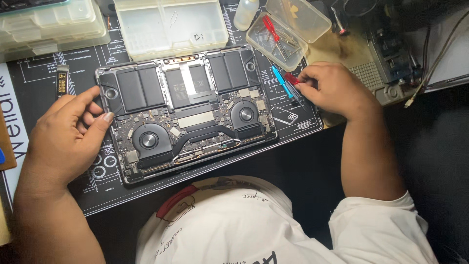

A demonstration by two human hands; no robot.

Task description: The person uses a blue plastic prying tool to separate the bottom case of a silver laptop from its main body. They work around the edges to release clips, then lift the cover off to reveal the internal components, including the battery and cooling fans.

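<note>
Hands worked at opened laptop [185,110].
Left hand [66,134] fingers loose, thumb touching laptop edge; right hand [332,90] fingers pinched red screwdriver [292,78], beside blue screwdriver [282,82].

Laptop [185,110] mid-mat [49,73]; parts box [171,27] behind it at mat's far edge; tool tub [278,41] at far right corner, screwdrivers [283,83] before it.

Dark workbench [303,161] under a printed black repair mat [58,73], dim surroundings, light from above.
</note>
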